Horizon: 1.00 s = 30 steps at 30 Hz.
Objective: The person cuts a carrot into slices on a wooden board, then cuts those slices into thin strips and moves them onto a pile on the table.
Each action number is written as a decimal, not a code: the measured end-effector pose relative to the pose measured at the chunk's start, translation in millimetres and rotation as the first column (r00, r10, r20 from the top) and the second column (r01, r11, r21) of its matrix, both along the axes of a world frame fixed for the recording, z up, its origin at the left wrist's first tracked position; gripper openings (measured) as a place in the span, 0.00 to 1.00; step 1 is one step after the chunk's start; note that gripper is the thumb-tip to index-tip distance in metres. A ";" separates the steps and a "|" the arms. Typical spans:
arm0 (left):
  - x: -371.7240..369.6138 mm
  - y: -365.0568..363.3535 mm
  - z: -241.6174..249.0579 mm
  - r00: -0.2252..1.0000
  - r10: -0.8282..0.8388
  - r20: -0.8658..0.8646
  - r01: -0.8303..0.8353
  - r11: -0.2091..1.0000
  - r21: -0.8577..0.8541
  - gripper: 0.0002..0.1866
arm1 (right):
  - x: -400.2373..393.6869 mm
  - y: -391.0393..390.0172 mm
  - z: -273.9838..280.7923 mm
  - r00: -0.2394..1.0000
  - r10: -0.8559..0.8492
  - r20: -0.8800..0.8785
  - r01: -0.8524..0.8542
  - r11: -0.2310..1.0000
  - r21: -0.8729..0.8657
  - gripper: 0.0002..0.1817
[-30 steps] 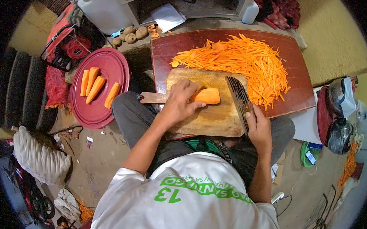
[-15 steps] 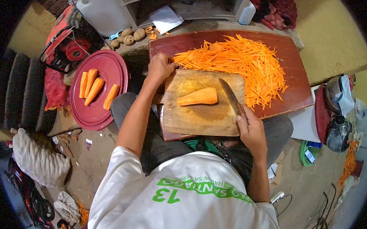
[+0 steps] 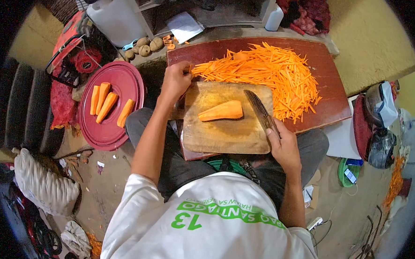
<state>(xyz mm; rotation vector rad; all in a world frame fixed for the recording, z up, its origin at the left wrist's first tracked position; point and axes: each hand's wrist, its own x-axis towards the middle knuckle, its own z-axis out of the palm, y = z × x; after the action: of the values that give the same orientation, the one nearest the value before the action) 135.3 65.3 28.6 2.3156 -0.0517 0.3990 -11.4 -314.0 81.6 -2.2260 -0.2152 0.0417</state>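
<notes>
A peeled carrot (image 3: 221, 111) lies on the wooden cutting board (image 3: 202, 139) across my lap. My right hand (image 3: 284, 144) grips the handle of a knife (image 3: 258, 108), its dark blade slanting over the board's right side. Beyond the board, a large heap of carrot strips (image 3: 285, 77) covers much of the dark red tabletop (image 3: 333, 96). At the heap's left end, by the board's far left corner, my left hand (image 3: 176, 82) has its fingers closed together. Whatever those fingertips hold, if anything, is hidden from view.
To my left, a round red lid (image 3: 86, 128) carries several peeled carrots (image 3: 106, 106). Brown root vegetables (image 3: 144, 50) and a sheet of paper (image 3: 184, 27) lie beyond the table. On the floor at right sits a green basket (image 3: 345, 176) with a phone (image 3: 350, 176).
The whole view has shifted slightly. My left hand has moved a little leftward at the end of the carrot strips. The knife and the carrot on the board keep their places.
</notes>
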 end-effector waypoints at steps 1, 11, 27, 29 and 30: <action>-13.2 -8.2 8.9 1.000 0.006 -0.013 -0.008 0.989 -0.146 0.11 | -0.5 -0.2 -0.5 1.000 -0.007 -0.006 0.008 1.000 0.008 0.18; -59.7 -94.6 15.0 0.968 -0.247 -0.032 0.224 0.920 -0.320 0.11 | -4.5 3.3 1.0 1.000 -0.017 -0.011 0.017 0.999 0.029 0.17; -1.7 -77.0 -3.7 0.954 -0.243 0.175 0.244 0.970 0.014 0.17 | -13.3 -5.2 -3.3 0.998 -0.063 -0.023 0.065 0.994 0.087 0.20; 5.0 -64.8 3.5 0.959 -0.254 0.126 0.248 0.967 0.060 0.27 | -13.3 -4.9 -0.3 0.997 -0.061 -0.056 0.065 0.994 0.083 0.20; 9.3 -59.9 7.3 0.957 -0.277 0.086 0.275 0.961 0.038 0.30 | -13.1 -5.3 -1.1 0.998 -0.057 -0.035 0.060 0.995 0.076 0.20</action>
<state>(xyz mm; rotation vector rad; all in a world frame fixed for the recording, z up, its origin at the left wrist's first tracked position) 144.6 5.4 35.9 2.2726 -0.4229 0.3618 -24.5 -319.3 80.5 -2.1518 -0.1315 0.0369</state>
